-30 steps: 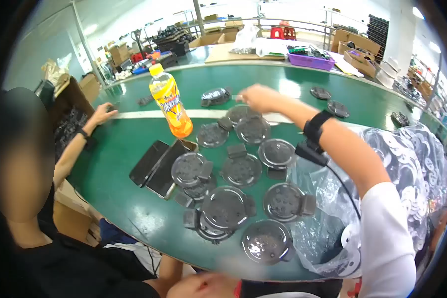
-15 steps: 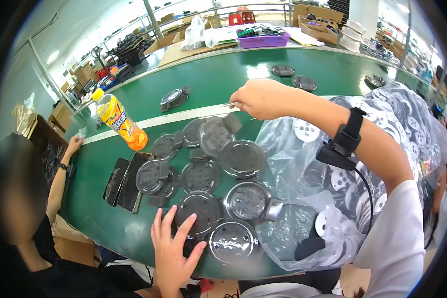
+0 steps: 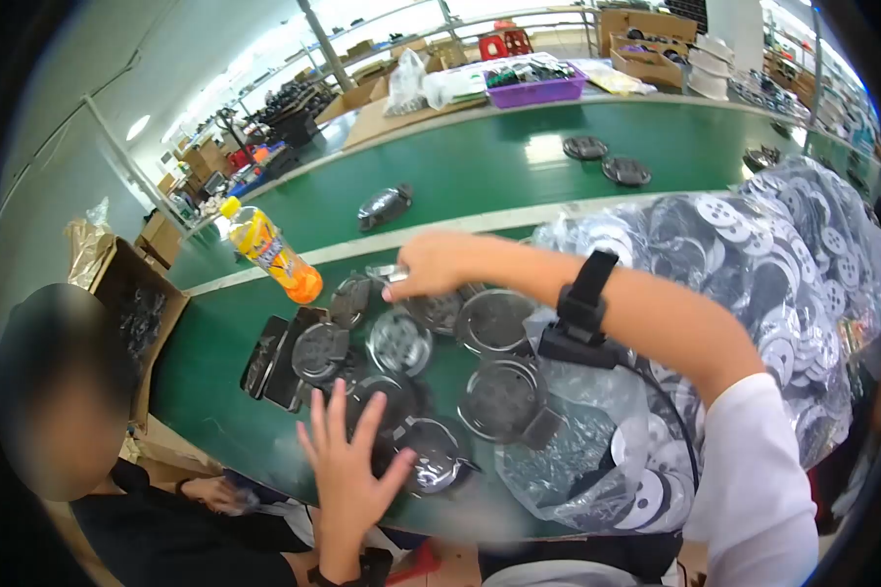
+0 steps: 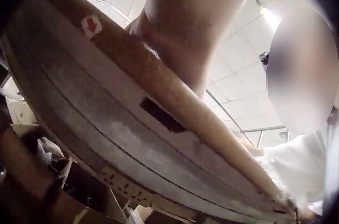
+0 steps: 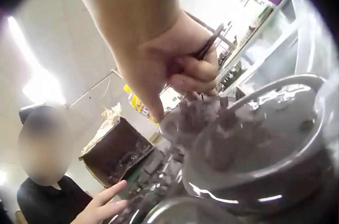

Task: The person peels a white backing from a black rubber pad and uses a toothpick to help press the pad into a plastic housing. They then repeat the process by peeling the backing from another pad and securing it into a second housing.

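My left hand (image 3: 347,479), fingers spread, rests at dark round plastic parts near the table's front edge; a glossy round part (image 3: 433,458) lies beside its thumb. Further forward, my right hand (image 3: 429,266) grips a thin metal tool, with its fingers curled round it. One end of the tool (image 5: 213,41) sticks out past the fist in the right wrist view; its exact kind I cannot tell. Below that hand lie more round dark parts with side tabs, among them a disc (image 3: 398,340) and a larger one (image 3: 501,399). The left wrist view shows mainly the table edge (image 4: 175,83).
A large clear bag (image 3: 803,293) of white and dark holed discs covers the table's right side. An orange drink bottle (image 3: 274,256) stands left, behind two flat dark cases (image 3: 289,360). Across the pale strip lie several round parts (image 3: 585,148). Another person (image 3: 166,519) sits at left.
My left hand has come up from near my lap onto the round parts. The right hand has moved back from the pale strip over the parts. The other person's hand has left the table.
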A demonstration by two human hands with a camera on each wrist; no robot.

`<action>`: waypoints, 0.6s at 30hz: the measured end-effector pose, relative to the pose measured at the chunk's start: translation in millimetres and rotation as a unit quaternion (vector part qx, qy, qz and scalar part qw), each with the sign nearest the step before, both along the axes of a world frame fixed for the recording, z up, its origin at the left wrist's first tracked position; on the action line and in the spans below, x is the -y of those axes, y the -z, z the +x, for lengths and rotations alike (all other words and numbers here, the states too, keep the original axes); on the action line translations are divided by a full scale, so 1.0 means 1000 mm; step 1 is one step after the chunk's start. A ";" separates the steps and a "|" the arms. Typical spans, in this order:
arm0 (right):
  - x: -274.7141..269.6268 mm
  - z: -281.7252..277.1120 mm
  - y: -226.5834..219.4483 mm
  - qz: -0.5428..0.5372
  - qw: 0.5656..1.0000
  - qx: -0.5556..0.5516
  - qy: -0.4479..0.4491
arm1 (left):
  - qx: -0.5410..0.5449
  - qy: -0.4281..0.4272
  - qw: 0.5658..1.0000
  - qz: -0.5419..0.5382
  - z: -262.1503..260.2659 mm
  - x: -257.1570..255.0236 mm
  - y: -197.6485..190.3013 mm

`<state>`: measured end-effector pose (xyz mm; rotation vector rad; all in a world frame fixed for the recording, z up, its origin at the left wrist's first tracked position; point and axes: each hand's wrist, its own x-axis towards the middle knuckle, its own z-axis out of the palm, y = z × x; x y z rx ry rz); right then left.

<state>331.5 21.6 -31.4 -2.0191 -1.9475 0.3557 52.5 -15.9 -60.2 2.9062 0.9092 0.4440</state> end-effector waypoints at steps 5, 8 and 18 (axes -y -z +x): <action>0.096 0.006 -0.055 -0.044 0.998 0.012 -0.044 | 0.101 0.064 0.992 0.031 0.013 0.003 -0.015; 0.164 -0.003 -0.058 -0.211 0.941 -0.100 -0.246 | 0.214 0.147 0.965 -0.045 0.037 0.005 -0.043; 0.293 -0.005 -0.050 -0.116 0.991 0.067 0.010 | -0.116 0.474 0.858 -0.158 0.129 0.067 -0.050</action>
